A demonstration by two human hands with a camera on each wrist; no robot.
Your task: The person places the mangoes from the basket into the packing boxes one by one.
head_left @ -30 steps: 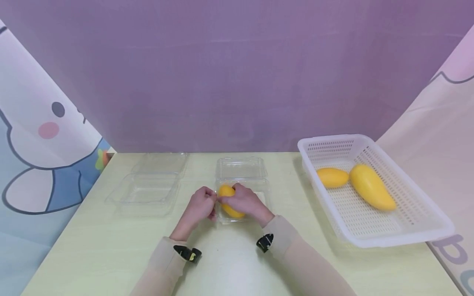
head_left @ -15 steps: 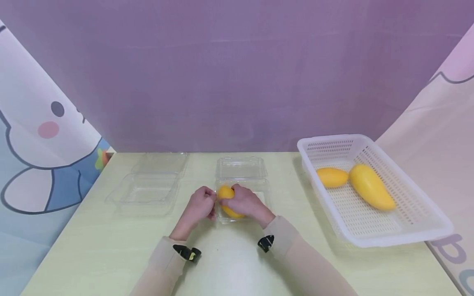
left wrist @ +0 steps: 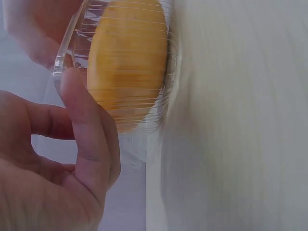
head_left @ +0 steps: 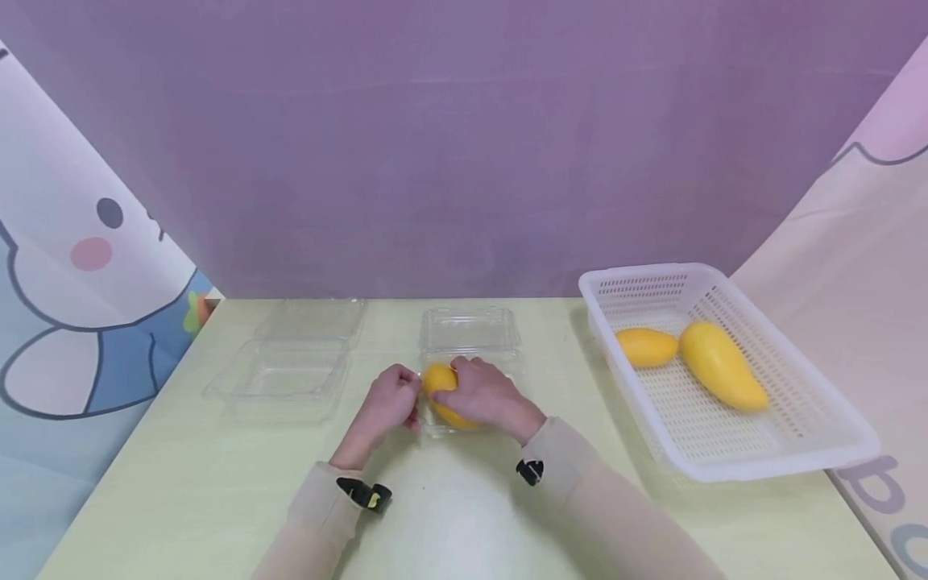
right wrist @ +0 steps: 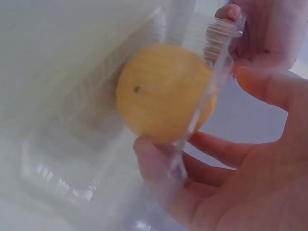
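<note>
A yellow mango [head_left: 439, 377] lies in the base of a clear plastic clamshell box [head_left: 470, 330], whose lid is folded back, away from the person. My right hand [head_left: 489, 393] reaches into the box and grips the mango; in the right wrist view its fingertips [right wrist: 149, 147] touch the fruit's underside. At the box's left side, my left hand [head_left: 391, 399] pinches the rim between thumb and fingers. Through the ribbed wall, the left wrist view shows the mango [left wrist: 127, 62] lying along that side. The right hand hides part of the fruit in the head view.
To the left stands a second, larger clear clamshell box [head_left: 290, 370], its lid back. A white perforated basket [head_left: 783, 463] on the right holds a small mango [head_left: 647, 347] and a larger mango [head_left: 721, 366]. Behind the pale table [head_left: 181, 483] hangs a purple backdrop.
My right wrist has swung slightly outward to the right, the hand still on the mango. The mango has turned or shifted very little. My left hand keeps its place on the rim.
</note>
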